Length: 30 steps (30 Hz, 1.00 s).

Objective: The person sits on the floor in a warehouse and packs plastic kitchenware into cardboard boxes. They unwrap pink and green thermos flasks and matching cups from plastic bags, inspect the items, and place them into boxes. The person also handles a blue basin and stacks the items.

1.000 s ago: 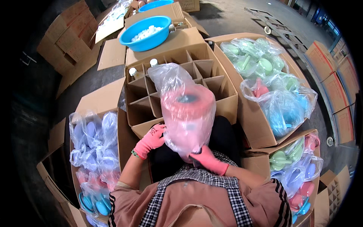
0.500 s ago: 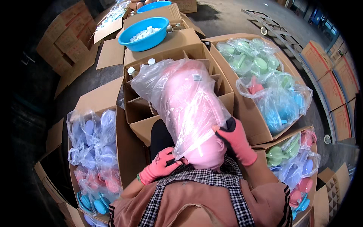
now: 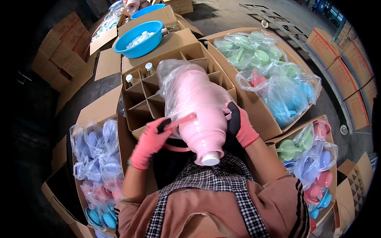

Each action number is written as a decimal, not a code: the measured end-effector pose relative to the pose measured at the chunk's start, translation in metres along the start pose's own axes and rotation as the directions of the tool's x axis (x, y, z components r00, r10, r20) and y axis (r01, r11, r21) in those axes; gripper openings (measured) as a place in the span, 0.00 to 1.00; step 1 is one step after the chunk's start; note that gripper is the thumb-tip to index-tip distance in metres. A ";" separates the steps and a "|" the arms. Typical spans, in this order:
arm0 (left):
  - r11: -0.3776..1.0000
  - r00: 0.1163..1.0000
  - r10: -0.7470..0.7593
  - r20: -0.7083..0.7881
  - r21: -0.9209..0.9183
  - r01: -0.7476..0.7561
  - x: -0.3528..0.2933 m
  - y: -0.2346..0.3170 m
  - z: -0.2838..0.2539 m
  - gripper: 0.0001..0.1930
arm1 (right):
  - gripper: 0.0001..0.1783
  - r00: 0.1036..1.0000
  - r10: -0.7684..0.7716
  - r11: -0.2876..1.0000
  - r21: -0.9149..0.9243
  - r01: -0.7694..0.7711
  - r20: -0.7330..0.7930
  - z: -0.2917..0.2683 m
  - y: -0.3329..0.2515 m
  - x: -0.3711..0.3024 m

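Note:
A pink thermos flask [image 3: 204, 123] lies tilted over my lap, its white stopper [image 3: 210, 158] toward me. Crumpled clear plastic bag [image 3: 168, 75] covers its far end, while the near body and neck are bare. My left hand [image 3: 151, 141], in a coral glove with black fingertips, is closed on a coral-pink looped carry handle [image 3: 180, 121] at the flask's left. At the flask's right side, my right hand [image 3: 241, 125], gloved alike, grips it by a small pink side handle; part of that grip is hidden.
Beyond the flask stands a divided carton [image 3: 139, 113] with two white-capped bottles. A blue basin [image 3: 137, 50] of white caps sits behind it. Cartons of bagged coloured parts flank me: lilac [image 3: 95, 139] left, green [image 3: 262, 57] and blue right. A wheeled metal frame [image 3: 278, 23] lies farther right.
The bag has slid back toward the flask's far end, baring its neck and stopper. My left hand has risen from the bag's edge to the carry handle.

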<state>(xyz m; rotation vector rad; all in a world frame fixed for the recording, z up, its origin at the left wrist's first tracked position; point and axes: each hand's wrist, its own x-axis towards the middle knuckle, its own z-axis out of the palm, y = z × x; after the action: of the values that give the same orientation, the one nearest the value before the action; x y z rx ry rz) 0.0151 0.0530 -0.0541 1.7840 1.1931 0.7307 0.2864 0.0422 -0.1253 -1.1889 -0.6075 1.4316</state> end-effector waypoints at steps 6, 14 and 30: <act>0.984 0.993 -0.120 -0.008 -0.131 0.118 -0.028 0.055 -0.052 0.18 | 0.10 0.901 0.091 0.694 0.622 -0.363 0.424 0.011 0.010 -0.064; 0.940 0.993 -0.040 0.108 0.342 0.001 -0.072 0.079 -0.067 0.20 | 0.40 0.837 -0.264 0.306 -0.782 0.543 0.479 0.009 0.000 -0.107; 0.665 0.994 -0.052 -0.099 -0.746 -0.039 -0.145 -0.063 -0.047 0.44 | 0.27 0.745 -0.214 0.429 -0.624 0.653 0.632 0.030 0.010 -0.081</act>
<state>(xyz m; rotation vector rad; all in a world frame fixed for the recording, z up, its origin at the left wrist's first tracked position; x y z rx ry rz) -0.1046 -0.0545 -0.0895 1.0399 0.7742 1.1334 0.2448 -0.0287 -0.0971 -1.1941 -1.9879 0.9033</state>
